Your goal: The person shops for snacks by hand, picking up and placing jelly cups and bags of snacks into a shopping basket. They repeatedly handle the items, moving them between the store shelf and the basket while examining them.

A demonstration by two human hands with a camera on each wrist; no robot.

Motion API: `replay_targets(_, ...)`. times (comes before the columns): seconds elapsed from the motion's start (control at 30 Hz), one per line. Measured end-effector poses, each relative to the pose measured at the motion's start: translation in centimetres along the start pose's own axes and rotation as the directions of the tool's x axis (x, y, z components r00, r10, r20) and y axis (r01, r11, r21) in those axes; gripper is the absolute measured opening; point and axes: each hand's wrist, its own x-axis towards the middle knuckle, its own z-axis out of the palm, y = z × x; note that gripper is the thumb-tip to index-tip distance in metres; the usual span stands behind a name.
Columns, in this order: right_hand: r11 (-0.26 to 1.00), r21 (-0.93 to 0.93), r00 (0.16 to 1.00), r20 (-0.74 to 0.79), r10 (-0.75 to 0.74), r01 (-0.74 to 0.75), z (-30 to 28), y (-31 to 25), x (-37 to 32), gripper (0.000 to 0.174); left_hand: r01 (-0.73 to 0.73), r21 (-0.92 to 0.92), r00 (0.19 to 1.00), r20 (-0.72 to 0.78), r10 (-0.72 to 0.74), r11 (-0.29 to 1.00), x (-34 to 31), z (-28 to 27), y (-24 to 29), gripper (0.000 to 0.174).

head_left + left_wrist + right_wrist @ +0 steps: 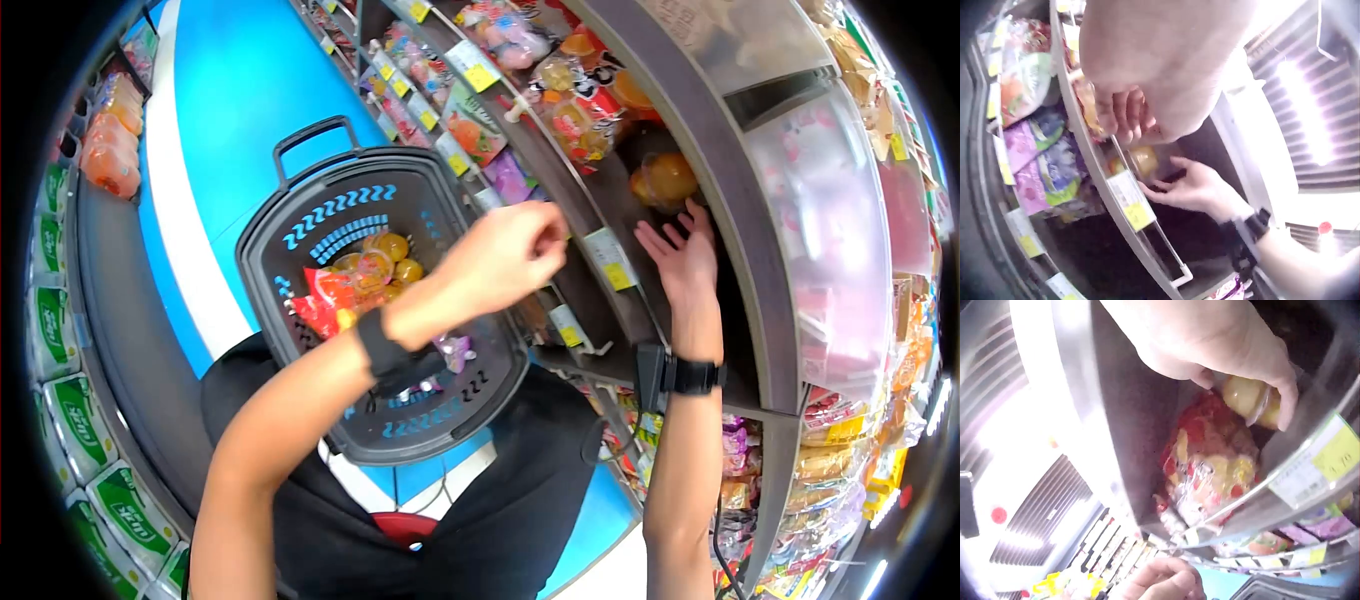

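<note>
My right hand (682,255) reaches into the shelf compartment, its fingers spread and extended. Right at its fingertips lies a clear-wrapped pack of rounded yellow jelly cups (664,180); in the right wrist view the yellow pack (1249,400) shows between thumb and fingers. My left hand (505,258) hovers over the basket's shelf-side rim, fingers loosely curled and holding nothing. Below it, the dark grey shopping basket (400,163) sits at my lap. Inside are a red-and-clear bag of yellow jelly cups (365,278) and a purple packet (456,352), partly hidden by my left forearm.
Red-and-clear bags of jelly cups (580,115) fill the compartment beyond my right hand. A price tag (608,258) and a rail line the shelf's front edge. Clear bins (830,240) stand above. Across the blue aisle floor (215,110) are green-and-white packs (120,510) on a low shelf.
</note>
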Motion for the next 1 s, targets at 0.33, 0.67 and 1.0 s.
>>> replay_targets(0.33, 0.999, -0.029, 0.920, 0.391, -0.015, 0.029, 4.6, 10.2, -14.4, 0.014, 0.343, 0.810, 0.636, 0.172, -0.752, 0.476, -14.4, -15.1, -6.5, 0.031)
replay_targets(0.67, 0.544, -0.767, 0.672, 0.604, 0.429, 0.341, 6.5, 28.0, -13.7, 0.025, 0.554, 0.240, 0.832, -0.202, -0.517, 0.797, -11.3, -16.2, -4.4, 0.023)
replay_targets(1.0, 0.375, -0.794, 0.745, 0.593, 0.304, 0.479, 11.5, 36.6, -7.9, 0.027, 0.637, 0.089, 0.747, -0.316, -0.584, 0.766, -10.6, -18.4, -9.0, 0.016)
